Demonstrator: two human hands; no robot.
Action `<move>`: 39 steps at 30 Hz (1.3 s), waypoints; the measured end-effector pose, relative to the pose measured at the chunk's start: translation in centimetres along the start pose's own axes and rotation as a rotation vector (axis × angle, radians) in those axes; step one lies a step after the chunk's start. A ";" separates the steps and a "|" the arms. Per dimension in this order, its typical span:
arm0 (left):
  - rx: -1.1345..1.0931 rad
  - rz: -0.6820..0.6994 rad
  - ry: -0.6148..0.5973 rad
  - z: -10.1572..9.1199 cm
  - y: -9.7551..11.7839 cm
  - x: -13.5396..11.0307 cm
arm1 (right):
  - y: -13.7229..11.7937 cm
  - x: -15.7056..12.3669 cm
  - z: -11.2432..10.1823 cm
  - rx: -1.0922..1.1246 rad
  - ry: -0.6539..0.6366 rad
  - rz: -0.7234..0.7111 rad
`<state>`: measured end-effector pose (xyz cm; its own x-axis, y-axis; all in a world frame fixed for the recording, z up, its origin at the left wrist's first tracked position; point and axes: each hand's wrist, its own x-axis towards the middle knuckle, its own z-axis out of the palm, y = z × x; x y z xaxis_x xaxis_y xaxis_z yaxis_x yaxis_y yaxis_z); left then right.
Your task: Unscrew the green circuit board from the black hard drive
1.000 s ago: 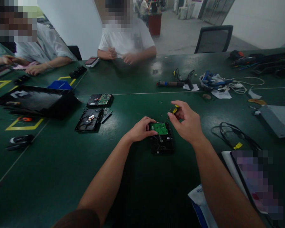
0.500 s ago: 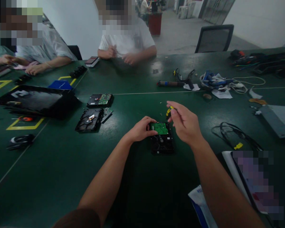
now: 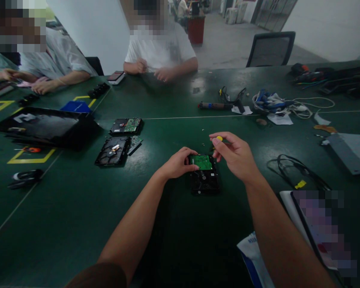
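A hard drive (image 3: 205, 183) with a green circuit board (image 3: 201, 162) lies flat on the table in front of me. My left hand (image 3: 181, 163) grips its left edge, thumb over the board and fingers at the far side. Above the drive's far right corner, my right hand (image 3: 232, 154) pinches a small screwdriver with a yellow end (image 3: 219, 138); most of its shaft is hidden by the fingers. Whether its tip touches the drive I cannot tell. Tiny screws (image 3: 203, 144) lie just beyond the drive.
To the left lie two more hard drives (image 3: 126, 125) (image 3: 112, 151), a loose circuit board (image 3: 135, 145) and a black tray (image 3: 48, 126). Cables (image 3: 300, 172), a phone-like device (image 3: 315, 232) and a grey metal box (image 3: 352, 150) are on the right. Co-workers sit across the table.
My right hand has turned the screwdriver more upright and shifted slightly, so its yellow end now shows above the fingers. My left hand and the hard drive stay in place.
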<state>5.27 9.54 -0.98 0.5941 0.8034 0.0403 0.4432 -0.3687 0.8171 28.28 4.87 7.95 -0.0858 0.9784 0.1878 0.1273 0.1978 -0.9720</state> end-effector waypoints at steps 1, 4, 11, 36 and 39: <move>0.001 0.001 -0.001 0.0 0.0 0.0 | 0.0 0.0 0.0 0.022 -0.009 0.005; 0.004 0.001 -0.007 0.0 -0.1 0.0 | -0.1 0.0 0.0 0.068 -0.035 0.036; -0.009 0.009 0.001 0.0 0.1 -0.2 | -0.3 0.0 -0.2 0.026 -0.012 0.041; -0.014 -0.023 -0.015 -0.1 0.2 0.0 | 0.0 0.0 0.1 0.204 -0.048 0.129; -0.005 -0.009 -0.011 0.0 -0.1 -0.1 | 0.1 0.0 0.0 0.244 -0.057 0.144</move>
<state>5.24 9.50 -1.05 0.5976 0.8014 0.0264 0.4450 -0.3589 0.8205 28.24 4.91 7.85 -0.1408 0.9891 0.0436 -0.0985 0.0299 -0.9947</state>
